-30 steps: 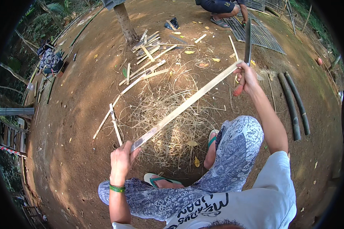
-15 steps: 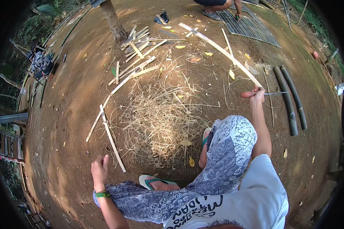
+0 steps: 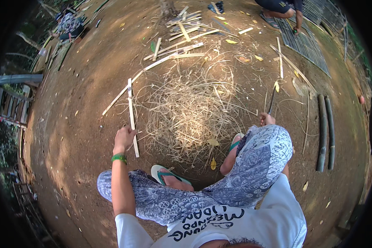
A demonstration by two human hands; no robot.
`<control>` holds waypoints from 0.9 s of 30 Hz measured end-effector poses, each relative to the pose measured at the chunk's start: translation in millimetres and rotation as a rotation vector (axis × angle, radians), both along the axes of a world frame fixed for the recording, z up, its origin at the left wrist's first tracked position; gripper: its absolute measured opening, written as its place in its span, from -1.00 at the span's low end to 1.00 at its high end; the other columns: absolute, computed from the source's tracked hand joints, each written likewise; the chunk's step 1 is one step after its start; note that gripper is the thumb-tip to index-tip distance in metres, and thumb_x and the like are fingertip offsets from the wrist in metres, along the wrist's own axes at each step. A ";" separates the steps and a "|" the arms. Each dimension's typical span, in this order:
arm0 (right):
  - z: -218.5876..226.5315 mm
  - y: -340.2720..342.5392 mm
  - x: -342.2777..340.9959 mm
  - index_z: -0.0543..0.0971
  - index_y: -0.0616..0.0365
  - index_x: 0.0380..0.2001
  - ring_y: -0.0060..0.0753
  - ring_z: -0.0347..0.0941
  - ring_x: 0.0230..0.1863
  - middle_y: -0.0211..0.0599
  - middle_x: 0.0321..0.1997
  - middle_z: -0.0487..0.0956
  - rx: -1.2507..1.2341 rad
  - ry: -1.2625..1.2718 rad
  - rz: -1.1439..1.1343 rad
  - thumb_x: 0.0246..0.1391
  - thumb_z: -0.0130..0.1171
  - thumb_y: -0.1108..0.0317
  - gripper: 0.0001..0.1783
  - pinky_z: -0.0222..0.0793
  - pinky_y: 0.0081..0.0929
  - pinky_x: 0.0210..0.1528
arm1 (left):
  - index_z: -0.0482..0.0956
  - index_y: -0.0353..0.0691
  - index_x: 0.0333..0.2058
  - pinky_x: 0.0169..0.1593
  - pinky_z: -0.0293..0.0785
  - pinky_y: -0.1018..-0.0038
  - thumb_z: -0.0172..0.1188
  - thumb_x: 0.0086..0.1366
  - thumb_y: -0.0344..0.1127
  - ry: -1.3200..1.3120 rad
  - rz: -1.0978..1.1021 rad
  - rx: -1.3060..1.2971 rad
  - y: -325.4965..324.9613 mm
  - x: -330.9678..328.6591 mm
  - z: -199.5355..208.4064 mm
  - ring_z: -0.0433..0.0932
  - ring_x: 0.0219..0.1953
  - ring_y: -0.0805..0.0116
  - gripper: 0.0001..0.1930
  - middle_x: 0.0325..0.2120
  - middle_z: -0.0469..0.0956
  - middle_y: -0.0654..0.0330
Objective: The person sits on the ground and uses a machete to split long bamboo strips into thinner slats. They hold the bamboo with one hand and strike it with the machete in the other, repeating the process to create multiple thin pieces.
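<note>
My left hand (image 3: 125,137) is closed at the middle of a pale split bamboo strip (image 3: 131,109), its bent fingertips on the strip's edge. That strip lies on the ground, its far end over a longer strip (image 3: 119,98). My right hand (image 3: 267,119), beyond my right knee, grips a knife (image 3: 272,101); its thin dark blade points away from me. The fingers hide most of the handle. Between my hands, in front of my sandalled feet, spreads a heap of thin bamboo shavings (image 3: 190,111).
More strips lie in a pile (image 3: 186,27) by a tree trunk (image 3: 168,8). Two dark poles (image 3: 322,132) and a long strip (image 3: 293,68) lie at the right. Another person (image 3: 283,10) crouches at a slatted panel (image 3: 304,41); a second person (image 3: 70,25) sits far left.
My left hand has moved forward to the strip. The long strip has left my right hand, which has drawn nearer my knee; the knife has swung from pointing right to pointing away. The view has shifted.
</note>
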State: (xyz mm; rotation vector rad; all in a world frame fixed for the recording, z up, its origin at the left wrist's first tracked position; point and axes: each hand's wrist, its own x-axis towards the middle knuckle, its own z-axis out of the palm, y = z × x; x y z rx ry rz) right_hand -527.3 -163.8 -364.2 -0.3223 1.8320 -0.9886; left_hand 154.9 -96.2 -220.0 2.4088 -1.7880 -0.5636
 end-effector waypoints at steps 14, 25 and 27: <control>-71.5 179.2 73.4 0.59 0.14 -0.38 -0.60 0.41 -0.55 -0.38 -0.53 0.52 0.361 0.227 0.395 0.17 0.24 0.17 -0.76 0.31 -0.58 -0.50 | 0.27 -0.21 0.21 0.12 0.50 0.08 0.22 0.29 -0.06 -0.106 0.816 0.059 80.6 12.9 -227.2 0.41 0.18 -0.04 -0.39 0.13 0.36 -0.02; -57.4 195.2 86.8 0.58 0.16 -0.34 -0.60 0.43 -0.53 -0.37 -0.50 0.54 0.356 0.241 0.384 0.18 0.25 0.17 -0.75 0.33 -0.59 -0.48 | 0.48 -0.18 -0.02 0.10 0.54 0.19 0.20 0.31 -0.28 -0.106 0.849 0.212 78.6 22.6 -233.3 0.45 0.16 0.07 -0.70 0.05 0.47 0.07; -56.6 195.9 88.2 0.58 0.16 -0.34 -0.60 0.43 -0.52 -0.36 -0.49 0.55 0.341 0.235 0.381 0.18 0.25 0.17 -0.74 0.33 -0.59 -0.48 | 0.48 -0.17 0.00 0.12 0.53 0.21 0.24 0.28 -0.24 -0.116 0.855 0.216 81.6 22.4 -232.9 0.44 0.16 0.07 -0.66 0.05 0.47 0.05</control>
